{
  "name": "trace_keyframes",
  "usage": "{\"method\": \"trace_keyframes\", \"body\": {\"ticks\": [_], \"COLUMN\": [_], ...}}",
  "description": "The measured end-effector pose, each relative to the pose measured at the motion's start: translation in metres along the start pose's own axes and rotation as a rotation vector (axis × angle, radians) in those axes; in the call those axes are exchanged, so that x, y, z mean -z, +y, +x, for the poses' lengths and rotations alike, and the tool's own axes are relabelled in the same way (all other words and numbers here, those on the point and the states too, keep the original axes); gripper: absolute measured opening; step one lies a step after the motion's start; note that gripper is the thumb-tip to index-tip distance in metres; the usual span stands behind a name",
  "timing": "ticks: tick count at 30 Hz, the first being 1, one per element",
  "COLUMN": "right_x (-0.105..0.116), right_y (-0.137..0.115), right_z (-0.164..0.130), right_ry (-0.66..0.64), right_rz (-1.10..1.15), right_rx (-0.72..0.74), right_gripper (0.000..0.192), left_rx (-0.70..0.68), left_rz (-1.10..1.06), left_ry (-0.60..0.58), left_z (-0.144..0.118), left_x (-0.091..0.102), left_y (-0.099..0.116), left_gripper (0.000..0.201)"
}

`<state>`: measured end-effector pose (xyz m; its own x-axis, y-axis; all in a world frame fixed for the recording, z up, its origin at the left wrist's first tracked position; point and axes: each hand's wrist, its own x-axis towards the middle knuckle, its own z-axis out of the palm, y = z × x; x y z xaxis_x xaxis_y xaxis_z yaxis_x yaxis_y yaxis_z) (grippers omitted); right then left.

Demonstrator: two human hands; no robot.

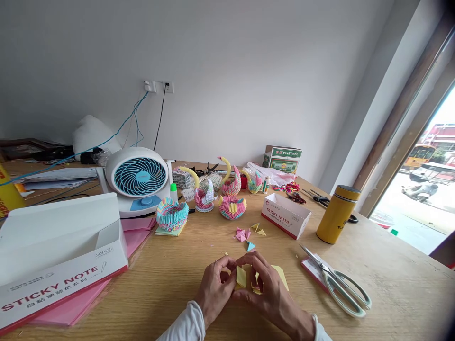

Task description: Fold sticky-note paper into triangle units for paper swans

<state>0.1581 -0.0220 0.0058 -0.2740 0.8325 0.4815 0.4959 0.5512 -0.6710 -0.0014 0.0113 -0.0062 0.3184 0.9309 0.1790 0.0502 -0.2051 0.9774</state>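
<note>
A small folded piece of yellow paper (241, 276) is pinched between my two hands, low in the middle of the view. My left hand (217, 284) has its fingers closed on the paper's left side. From the other side, my right hand (265, 291) curls its fingers and thumb round it. More yellow paper (280, 275) lies on the table under and beside my right hand, partly hidden. Just beyond my hands are folded pink triangles (242, 234), a blue one (250, 246) and yellow ones (261, 232).
Scissors (336, 277) rest on a small pad at right, near a yellow flask (337, 215). A white sticky note box (286, 215) stands behind. Paper swans (232, 184) and a paper bowl (172, 215) are farther back. A fan (138, 177) and a large open box (64, 279) occupy the left.
</note>
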Motion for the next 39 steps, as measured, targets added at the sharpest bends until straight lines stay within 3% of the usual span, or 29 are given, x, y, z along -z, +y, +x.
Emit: {"method": "trace_keyframes", "body": {"ticks": [4, 9, 11, 13, 17, 20, 29, 32, 36, 39], "right_x": [-0.004, -0.003, -0.002, -0.002, -0.002, -0.001, 0.005, 0.005, 0.003, 0.002], "right_y": [0.005, 0.011, 0.011, 0.012, 0.011, 0.008, 0.004, 0.006, 0.011, 0.011], "right_z": [0.001, 0.003, 0.003, 0.002, 0.002, 0.002, -0.001, -0.002, -0.001, 0.0], "right_ry": [0.057, 0.191, 0.223, 0.239, 0.233, 0.207, 0.052, 0.052, 0.152, 0.148], "right_rz": [-0.066, -0.035, 0.001, 0.014, -0.034, -0.054, -0.07, -0.093, -0.133, -0.119], "right_rx": [-0.004, -0.002, 0.033, 0.077, 0.123, 0.128, 0.209, 0.231, 0.211, 0.142], "right_gripper": [0.01, 0.016, 0.015, 0.015, 0.018, 0.02, 0.024, 0.023, 0.022, 0.018], "left_rx": [0.004, -0.019, 0.02, 0.102, 0.279, 0.38, 0.657, 0.646, 0.514, 0.432], "left_rz": [0.06, 0.113, 0.095, 0.043, -0.258, -0.475, -0.969, -0.989, -0.9, -0.793], "left_ry": [0.023, 0.129, 0.203, 0.2, 0.07, 0.035, -0.088, -0.072, -0.018, -0.005], "left_z": [0.0, 0.004, 0.005, 0.006, 0.004, 0.004, 0.008, 0.007, 0.007, 0.008], "left_x": [0.0, 0.002, 0.003, 0.004, 0.004, 0.004, 0.013, 0.014, 0.011, 0.009], "left_y": [0.0, -0.004, -0.005, -0.003, 0.007, 0.014, 0.003, 0.003, 0.003, 0.001], "left_gripper": [0.023, 0.032, 0.037, 0.043, 0.052, 0.053, 0.032, 0.034, 0.036, 0.035]}}
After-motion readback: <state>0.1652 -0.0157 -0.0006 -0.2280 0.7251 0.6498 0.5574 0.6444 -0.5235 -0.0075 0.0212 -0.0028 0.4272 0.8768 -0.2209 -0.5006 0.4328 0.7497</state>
